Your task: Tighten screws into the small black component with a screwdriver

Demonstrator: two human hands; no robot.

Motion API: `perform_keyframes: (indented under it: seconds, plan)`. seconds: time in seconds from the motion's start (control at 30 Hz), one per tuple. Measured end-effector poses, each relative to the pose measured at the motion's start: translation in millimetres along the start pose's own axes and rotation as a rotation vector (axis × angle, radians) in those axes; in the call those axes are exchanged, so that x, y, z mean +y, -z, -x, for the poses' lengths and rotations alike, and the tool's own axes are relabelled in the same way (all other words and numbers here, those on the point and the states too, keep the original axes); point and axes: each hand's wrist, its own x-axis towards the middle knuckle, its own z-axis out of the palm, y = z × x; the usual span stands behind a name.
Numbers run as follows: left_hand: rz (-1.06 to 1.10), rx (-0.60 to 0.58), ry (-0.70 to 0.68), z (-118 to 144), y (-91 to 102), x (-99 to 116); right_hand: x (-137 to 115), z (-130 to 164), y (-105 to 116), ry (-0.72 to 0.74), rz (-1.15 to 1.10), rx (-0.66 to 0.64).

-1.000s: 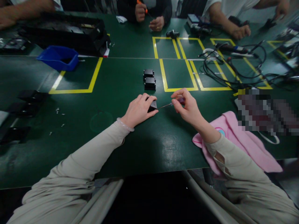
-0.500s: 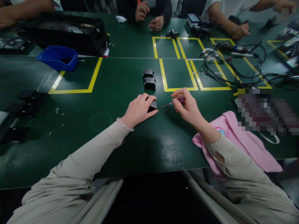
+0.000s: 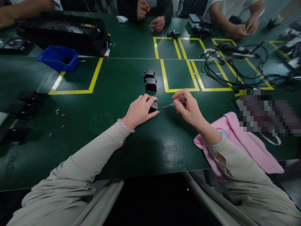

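Observation:
My left hand (image 3: 140,110) is closed round a small black box-shaped part (image 3: 153,107) and holds it down on the green table. Its fingers cover much of that part. In my right hand (image 3: 187,106) is a screwdriver (image 3: 168,105), held level by its dark reddish handle between thumb and fingers. The thin shaft points left, and its tip is at the right side of the black part; whether it sits in a screw I cannot tell. Two similar black box-shaped parts (image 3: 150,83) stand just beyond my left hand. Several small screws (image 3: 63,126) lie to the left.
At the left are more black parts (image 3: 29,97), a blue bin (image 3: 58,59) and a long black tray (image 3: 68,31). A pink cloth (image 3: 235,135) lies under my right forearm. Black cables (image 3: 235,67) coil at the right. Co-workers' hands (image 3: 157,23) are across the table (image 3: 113,150).
My hands, the black part and the screwdriver stay in nearly the same place. Across the table, a co-worker's hand with an orange-handled tool shifts, and another co-worker's two hands come together.

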Motion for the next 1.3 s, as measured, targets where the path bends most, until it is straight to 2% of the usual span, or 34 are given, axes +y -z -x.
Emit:
perform_keyframes:
  seconds: [1.07,1.3]
  plan:
    - [0.015,-0.001,0.004,-0.2,0.7,0.4,0.8,-0.8,1.5,-0.015,0.016,-0.02]
    - [0.015,-0.007,0.0,0.1,0.2,-0.5,0.8,1.0,-1.3,-0.028,-0.015,0.023]
